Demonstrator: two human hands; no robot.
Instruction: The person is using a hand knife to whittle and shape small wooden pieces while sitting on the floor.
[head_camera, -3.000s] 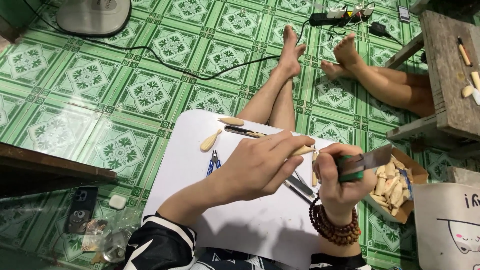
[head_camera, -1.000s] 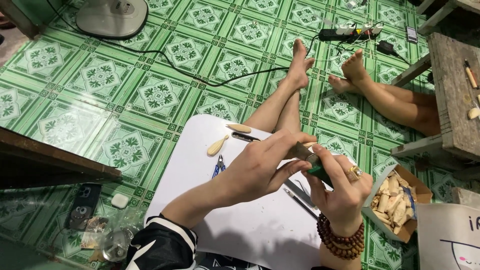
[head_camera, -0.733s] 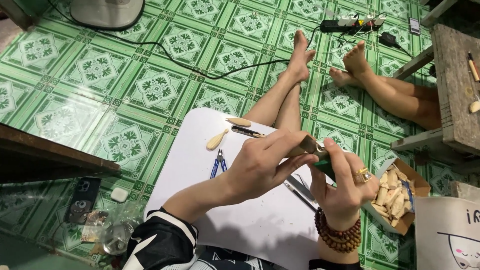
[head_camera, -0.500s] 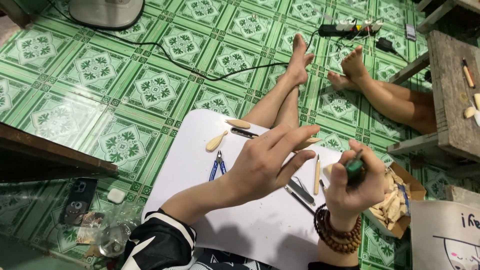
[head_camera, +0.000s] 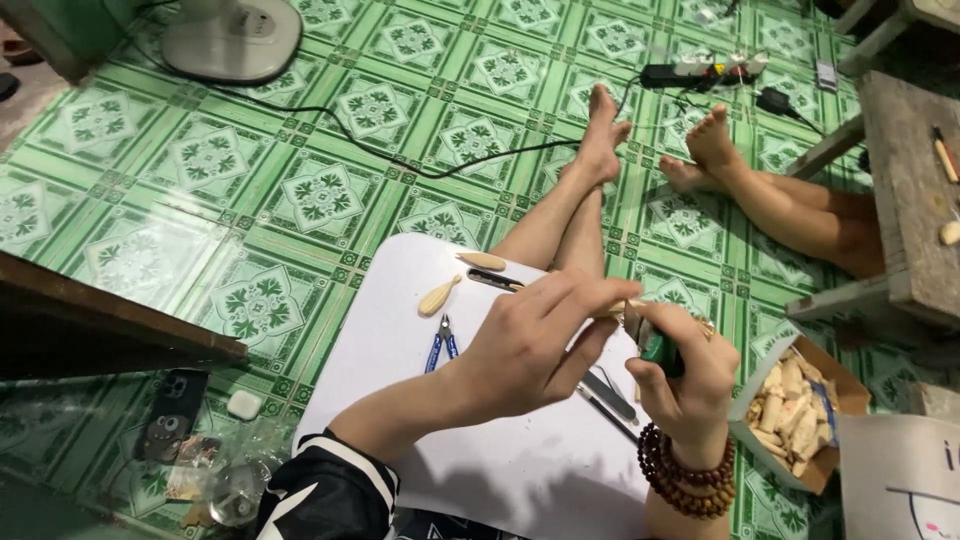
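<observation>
Person is sitting on a green patterned tile floor (head_camera: 200, 200), legs stretched out, with a white board (head_camera: 400, 330) lying across the lap and serving as the bench. Left hand (head_camera: 535, 345) is reaching across the board toward the right hand; its grip is pinching together at thumb and forefinger on the end of a small pale wooden piece (head_camera: 622, 308), the other fingers fanning out loosely. Right hand (head_camera: 685, 375), wearing a brown bead bracelet (head_camera: 685, 480) at the wrist, is closing in a fist around a green-handled knife (head_camera: 655, 345); the grip is clamped tight on the handle, and the blade itself is too hidden to make out. The wooden piece is sitting between the two hands, just above the near right part of the board, touching the left fingertips and right beside the knife. On the board are lying a spoon-shaped wood blank (head_camera: 440, 296), a second pale blank (head_camera: 482, 261), a dark slim tool (head_camera: 493, 281) just beside it, blue-handled pliers (head_camera: 441, 343), and a flat metal tool (head_camera: 610, 395) partly under the left hand. A cardboard box of pale wood pieces (head_camera: 795, 410) is standing on the floor near the right hand. Another person's bare legs (head_camera: 790, 205) are resting on the floor farther off, well apart from the work.
</observation>
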